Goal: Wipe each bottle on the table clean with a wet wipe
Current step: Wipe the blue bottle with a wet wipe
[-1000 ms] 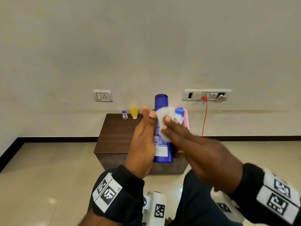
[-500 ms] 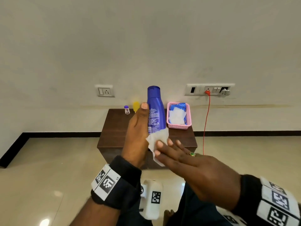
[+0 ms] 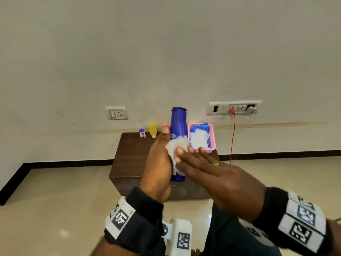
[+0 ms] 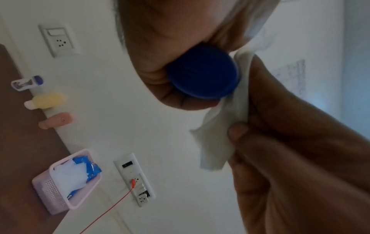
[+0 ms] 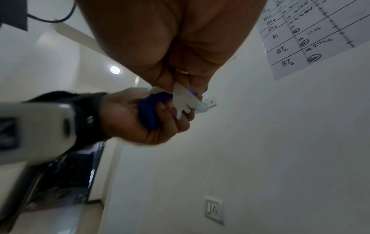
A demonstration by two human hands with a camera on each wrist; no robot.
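Head view, bottle: We saw the blue bottle (image 3: 177,126) held upright in the air above the brown desk (image 3: 129,157), its cap on top.
Head view, left hand: Our left hand (image 3: 159,163) was wrapped around the bottle's lower body, thumb pointing up along its side.
Head view, right hand: Our right hand (image 3: 208,174) lay with fingers straight, pressing the white wet wipe (image 3: 175,147) flat against the middle of the bottle.
Head view, desk: A pink basket (image 3: 212,143) holding a blue wipes pack (image 3: 200,129) stood at the back right; a yellow bottle (image 3: 153,130) and a small white bottle (image 3: 142,133) stood at the back left, near the wall.
Left wrist view: We saw the bottle's round blue end (image 4: 202,72) gripped by the left hand (image 4: 170,39), with the wipe (image 4: 224,126) beside it under the right hand's fingers (image 4: 280,126). A peach bottle (image 4: 56,121) stood between the yellow bottle (image 4: 45,101) and the basket (image 4: 52,190).
Right wrist view: We saw the left hand (image 5: 140,117) curled around the bottle (image 5: 149,110) and the right hand (image 5: 170,39) pressing the wipe (image 5: 186,101) onto it.
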